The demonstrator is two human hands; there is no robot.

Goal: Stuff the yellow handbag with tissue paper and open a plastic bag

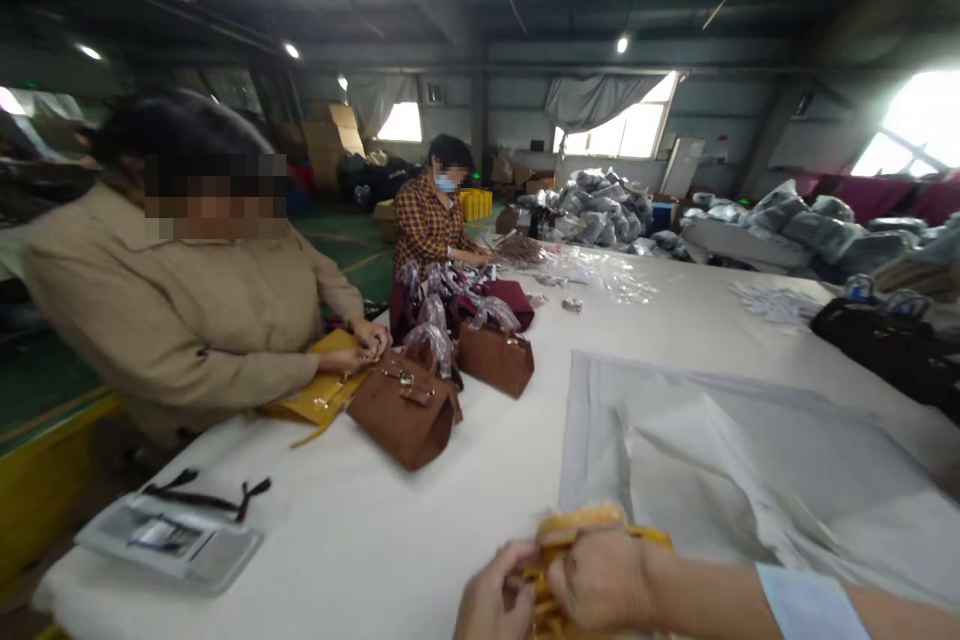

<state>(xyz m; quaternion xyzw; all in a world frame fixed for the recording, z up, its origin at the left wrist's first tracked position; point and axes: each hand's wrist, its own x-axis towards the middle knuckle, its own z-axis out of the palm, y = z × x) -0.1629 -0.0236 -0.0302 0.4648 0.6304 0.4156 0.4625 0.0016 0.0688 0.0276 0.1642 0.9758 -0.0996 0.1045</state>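
Note:
At the bottom edge, my left hand (pixel 496 600) and my right hand (pixel 600 580) are both closed on a yellow bag (pixel 577 522) held just above the white table (pixel 420 510). The fingers of both hands pinch its yellow straps near the middle. Most of the bag is hidden behind my hands and cut off by the frame. A sheet of white tissue paper (pixel 720 460) lies right behind the bag.
A person in a beige jacket (pixel 172 310) at the left handles a yellow bag (pixel 322 390) beside brown handbags (pixel 409 405). A person in a plaid shirt (pixel 427 220) works farther back. A flat clear packet (pixel 169 540) lies near the left. Dark bags (pixel 885 340) sit at the right.

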